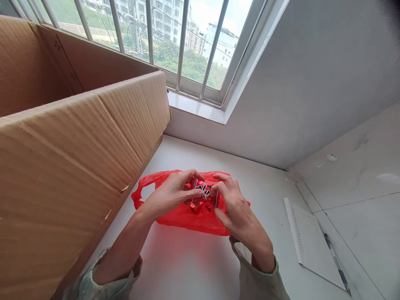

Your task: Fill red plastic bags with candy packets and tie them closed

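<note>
A small red packet with white lettering (203, 192) is pinched at its two ends by both my hands, just above a red plastic bag (190, 216) that lies on the white table (184, 262). My left hand (173, 192) grips the packet's left end with thumb and fingers curled. My right hand (233, 204) grips the right end the same way. More red items show inside the bag under the packet, too crumpled to name.
A large open cardboard box (71, 158) fills the left side, its flap leaning over the table. A white notepad (309, 239) with a pen (336, 262) lies at the right. A barred window (175, 41) and a grey wall stand behind.
</note>
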### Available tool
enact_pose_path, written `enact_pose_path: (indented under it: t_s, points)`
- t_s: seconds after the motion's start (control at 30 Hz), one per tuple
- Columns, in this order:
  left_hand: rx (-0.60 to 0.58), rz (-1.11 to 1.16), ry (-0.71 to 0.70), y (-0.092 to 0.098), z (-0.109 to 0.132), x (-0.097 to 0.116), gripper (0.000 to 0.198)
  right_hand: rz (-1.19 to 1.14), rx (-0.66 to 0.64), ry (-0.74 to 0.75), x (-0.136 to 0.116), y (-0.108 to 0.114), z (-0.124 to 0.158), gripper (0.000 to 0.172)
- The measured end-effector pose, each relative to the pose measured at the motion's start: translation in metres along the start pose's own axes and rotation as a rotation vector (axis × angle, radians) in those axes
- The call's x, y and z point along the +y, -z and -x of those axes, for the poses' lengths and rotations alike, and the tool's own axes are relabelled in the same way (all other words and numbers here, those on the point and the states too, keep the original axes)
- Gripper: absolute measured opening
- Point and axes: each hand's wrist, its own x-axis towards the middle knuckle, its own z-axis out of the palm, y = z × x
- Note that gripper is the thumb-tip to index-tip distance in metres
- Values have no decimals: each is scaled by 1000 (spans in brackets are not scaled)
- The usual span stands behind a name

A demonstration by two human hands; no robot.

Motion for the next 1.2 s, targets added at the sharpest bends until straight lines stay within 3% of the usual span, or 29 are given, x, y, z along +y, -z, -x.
enact_pose_path:
  t_s: [0.07,0.17,0.33,0.47,0.63,0.77,0.9,1.2]
  points:
    - [32,-54,-10,3,0,-2,16,-98,-71,-60,-1,4,1,35]
    - [-5,-117,10,6,1,-1,16,-243,-80,-208,-1,6,-1,44]
    - [-77,-133,13,4,2,-2,8,-456,-111,-324,2,2,-7,18]
    - [-92,-167,12,3,1,-3,7,-575,-125,-361,4,2,-6,12]
    - [-76,-252,3,1,0,-3,7,-472,-157,-397,3,2,-6,14]
    - [-93,-256,-18,0,-3,-6,20,-477,-159,-400,2,-1,-7,12]
    - [-31,-390,-38,-1,-6,-9,30,-485,-156,-378,2,-2,-6,14]
    - [7,-502,-34,-4,-9,-12,32,-332,-147,-366,6,-7,-6,19]
